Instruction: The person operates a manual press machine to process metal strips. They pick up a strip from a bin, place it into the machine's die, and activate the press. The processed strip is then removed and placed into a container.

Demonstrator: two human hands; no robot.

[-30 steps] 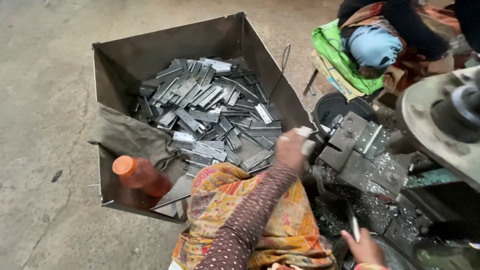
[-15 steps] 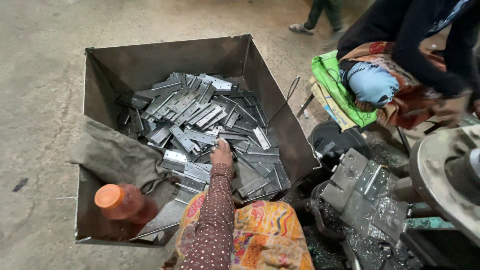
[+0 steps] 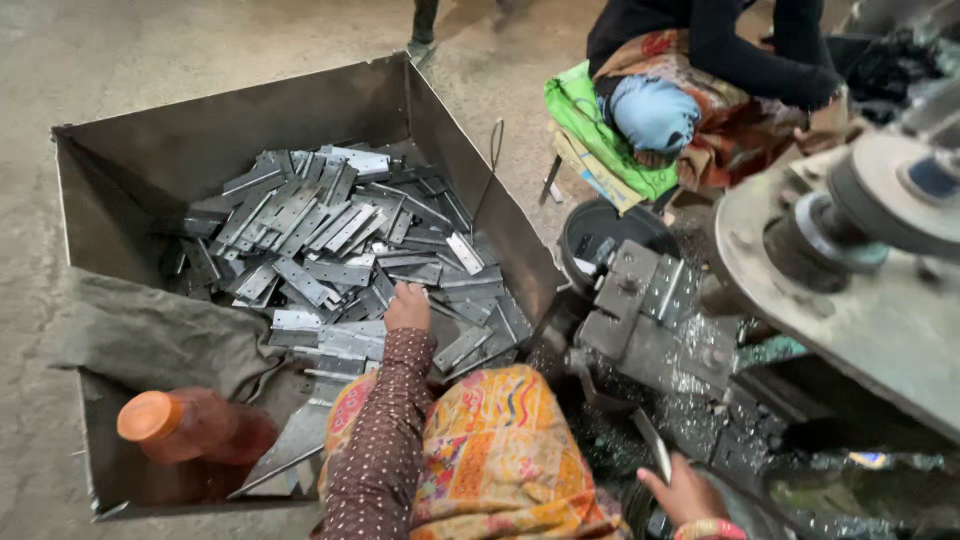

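Now the left hand [image 3: 407, 308] presses down among flat grey perforated metal plates [image 3: 330, 235] in the big steel bin [image 3: 250, 110], fingers hidden; orange-capped bottle [image 3: 190, 428] near left.

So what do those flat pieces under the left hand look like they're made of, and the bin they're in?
The flat pieces look like stamped sheet steel, perhaps zinc-plated: pale grey, dull sheen, punched holes. The bin looks like thicker bare sheet metal, darker, matte and scuffed, with folded corners. The left hand rests on the pile.
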